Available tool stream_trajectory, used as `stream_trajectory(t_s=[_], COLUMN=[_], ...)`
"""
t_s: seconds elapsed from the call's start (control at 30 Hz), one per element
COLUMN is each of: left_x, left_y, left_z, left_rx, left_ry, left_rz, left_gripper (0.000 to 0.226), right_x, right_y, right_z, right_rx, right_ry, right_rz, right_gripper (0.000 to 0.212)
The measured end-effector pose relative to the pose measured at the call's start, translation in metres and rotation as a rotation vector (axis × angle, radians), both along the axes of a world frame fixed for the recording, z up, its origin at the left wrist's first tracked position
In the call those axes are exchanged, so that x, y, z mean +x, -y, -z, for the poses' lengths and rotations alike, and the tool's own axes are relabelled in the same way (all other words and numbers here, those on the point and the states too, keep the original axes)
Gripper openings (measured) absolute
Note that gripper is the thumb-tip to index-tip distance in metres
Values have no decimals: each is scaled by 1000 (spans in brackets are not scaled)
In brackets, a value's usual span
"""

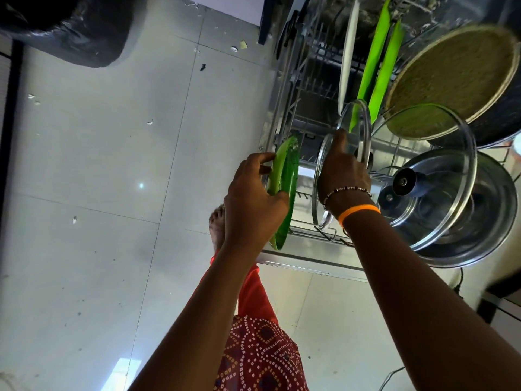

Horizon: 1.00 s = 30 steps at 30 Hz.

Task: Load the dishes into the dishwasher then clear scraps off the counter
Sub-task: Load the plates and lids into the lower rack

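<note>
Loading the rack is the step I judge to be in hand, with the scraps left for after. The rack is pulled out over the open door, already carrying a pan, a steel pot with a glass lid leaning on it, a white plate and two green plates on edge. My left hand grasps two green plates by the rim, upright at the rack's near corner. My right hand is curled round the edge of a glass lid, another lid just behind it. To do it well, I should seat each piece between tines, one slot apiece, upright and not touching glass. Beneath is a pale tiled floor, littered with small white scraps. A black bin bag sits at the far corner.
</note>
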<state>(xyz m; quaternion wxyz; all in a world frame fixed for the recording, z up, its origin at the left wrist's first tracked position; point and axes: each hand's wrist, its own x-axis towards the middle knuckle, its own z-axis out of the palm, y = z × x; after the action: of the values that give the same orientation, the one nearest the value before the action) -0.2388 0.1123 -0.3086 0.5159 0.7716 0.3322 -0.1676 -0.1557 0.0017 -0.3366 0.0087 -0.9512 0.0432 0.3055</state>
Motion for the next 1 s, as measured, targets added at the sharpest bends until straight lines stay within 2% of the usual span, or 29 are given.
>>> stream_trajectory(t_s=[0.23,0.4,0.87,1.0], left_x=[-2,1,7,8], left_y=[-2,-4,-4,-7], left_z=[1,0,-8,-13], left_rx=[-11,-13,-3,15], left_ry=[2,-4,0,-3], left_rz=[-14,-22,-26,-44], left_gripper=[54,55,54,53], right_x=[22,12,-12,-12], right_y=[-7,-4,-2,-4], right_z=[-2,-1,0,1], right_rx=[-2,-3,37,42], right_ry=[-45,-10,42,-8], right_rz=[41,-11,98,132], right_gripper=[63,68,81,83])
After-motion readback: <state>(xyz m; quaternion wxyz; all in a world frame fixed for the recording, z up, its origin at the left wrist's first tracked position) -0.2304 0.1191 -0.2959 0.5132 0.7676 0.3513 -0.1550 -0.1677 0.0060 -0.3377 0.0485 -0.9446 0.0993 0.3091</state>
